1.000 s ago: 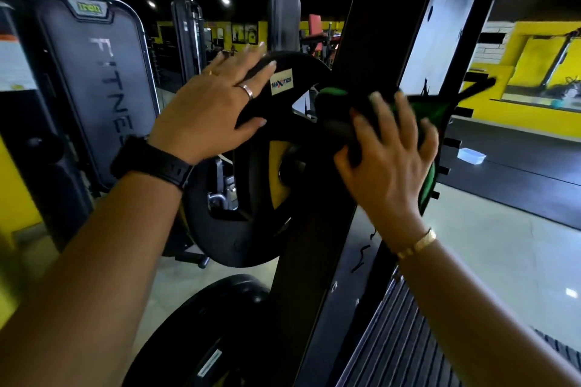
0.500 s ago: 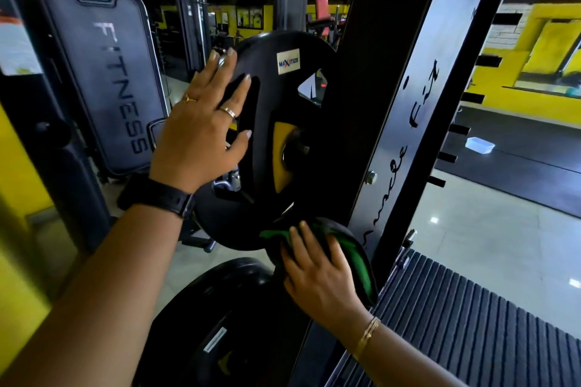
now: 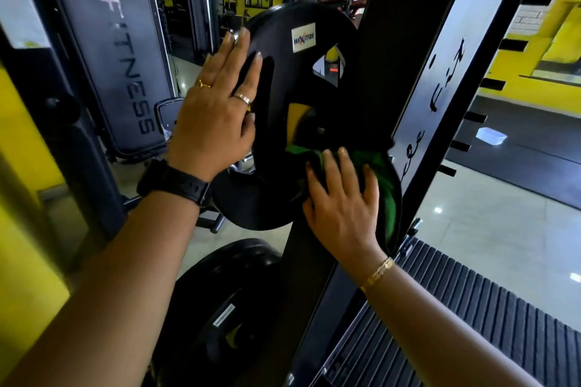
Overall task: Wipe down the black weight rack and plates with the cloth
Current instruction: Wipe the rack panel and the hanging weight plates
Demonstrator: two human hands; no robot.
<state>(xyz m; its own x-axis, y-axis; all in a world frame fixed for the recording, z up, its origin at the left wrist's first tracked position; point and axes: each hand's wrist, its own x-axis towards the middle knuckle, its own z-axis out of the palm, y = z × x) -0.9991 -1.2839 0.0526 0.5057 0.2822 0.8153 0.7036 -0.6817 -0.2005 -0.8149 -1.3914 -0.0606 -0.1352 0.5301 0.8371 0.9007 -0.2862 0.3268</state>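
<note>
- Left hand [image 3: 217, 116], centre-left of the frame: laid flat with the fingers straight and close together, resting against the left edge of the upper plate [image 3: 283, 78]. It grasps nothing.
- Upper plate: a black disc standing on edge in the middle of the frame, with a white label [image 3: 303, 37] near its top and a yellow patch around its hub. It sits just left of the post [image 3: 377, 88].
- Right hand [image 3: 342, 201], centre of the frame below the hub: fingers spread and nearly straight, pressing the cloth [image 3: 385, 179] flat against the black surface where plate and post meet — a press, not a grip.
- Cloth: green, bunched beneath and to the right of the right hand, with its edge showing past the fingertips and down along the post's corner.
- Post: the rack's broad black upright, slanting from the upper right to the bottom centre; its lighter side face carries dark cut-out lettering.
- Lower plate [image 3: 220, 286], bottom centre: a second black disc, left of the post's foot.
- Wrists: a black watch [image 3: 176, 182] on the left, a gold bracelet [image 3: 377, 273] on the right; two rings on the left fingers.
- Surroundings: a padded machine panel [image 3: 125, 66] marked FITNESS in the upper left — a ribbed black mat [image 3: 471, 324] in the lower right.
</note>
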